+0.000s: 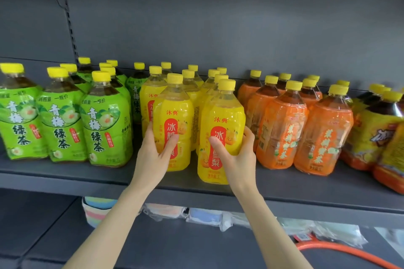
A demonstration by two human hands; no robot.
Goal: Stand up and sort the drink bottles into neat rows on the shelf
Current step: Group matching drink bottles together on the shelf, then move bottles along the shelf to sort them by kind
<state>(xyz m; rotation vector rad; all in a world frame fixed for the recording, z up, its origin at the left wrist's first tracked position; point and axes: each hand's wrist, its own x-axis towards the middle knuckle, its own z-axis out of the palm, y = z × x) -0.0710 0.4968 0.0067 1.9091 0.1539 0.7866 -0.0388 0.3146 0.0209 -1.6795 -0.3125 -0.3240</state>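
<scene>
Drink bottles with yellow caps stand in colour groups on a dark grey shelf (65, 178). Two yellow pear-drink bottles stand upright at the front of the middle group. My left hand (153, 155) grips the left yellow bottle (175, 113) round its lower body, thumb on the red label. My right hand (237, 155) grips the right yellow bottle (223, 116) the same way; this bottle stands nearest the shelf's front edge. More yellow bottles (192, 85) stand in rows behind them.
Green tea bottles (59, 120) fill the left, orange bottles (282, 129) stand right of the yellow ones, and darker yellow-wrapped bottles (376, 129) sit at the far right. The lower shelf holds a striped cup (96, 212), plastic packets (203, 217) and an orange hose (341, 253).
</scene>
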